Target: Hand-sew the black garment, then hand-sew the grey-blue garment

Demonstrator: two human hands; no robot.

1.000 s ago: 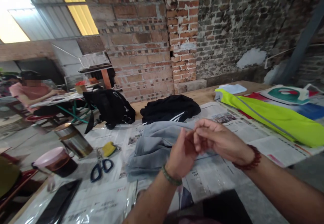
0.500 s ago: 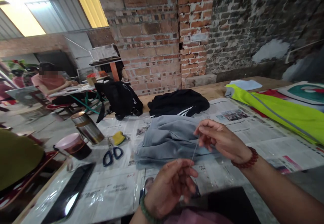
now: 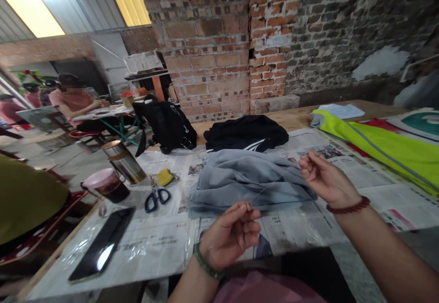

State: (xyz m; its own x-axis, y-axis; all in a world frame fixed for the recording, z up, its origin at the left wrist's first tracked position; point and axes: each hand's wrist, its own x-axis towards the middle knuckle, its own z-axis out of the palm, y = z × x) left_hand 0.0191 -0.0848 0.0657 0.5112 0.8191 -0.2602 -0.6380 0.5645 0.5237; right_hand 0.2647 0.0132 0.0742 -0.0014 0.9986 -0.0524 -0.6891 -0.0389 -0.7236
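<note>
Iron (image 3: 423, 124) partly beyond the view's right edge

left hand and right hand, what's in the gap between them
In the head view, a thin, faint thread spans from the left hand toward the right hand, with rumpled grey fabric behind it.

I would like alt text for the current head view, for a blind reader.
Left hand and right hand held apart, a thin thread faintly visible between them, near crumpled grey fabric on a newspaper-covered table. Scissors, a phone and a black bag are farther left.
</note>
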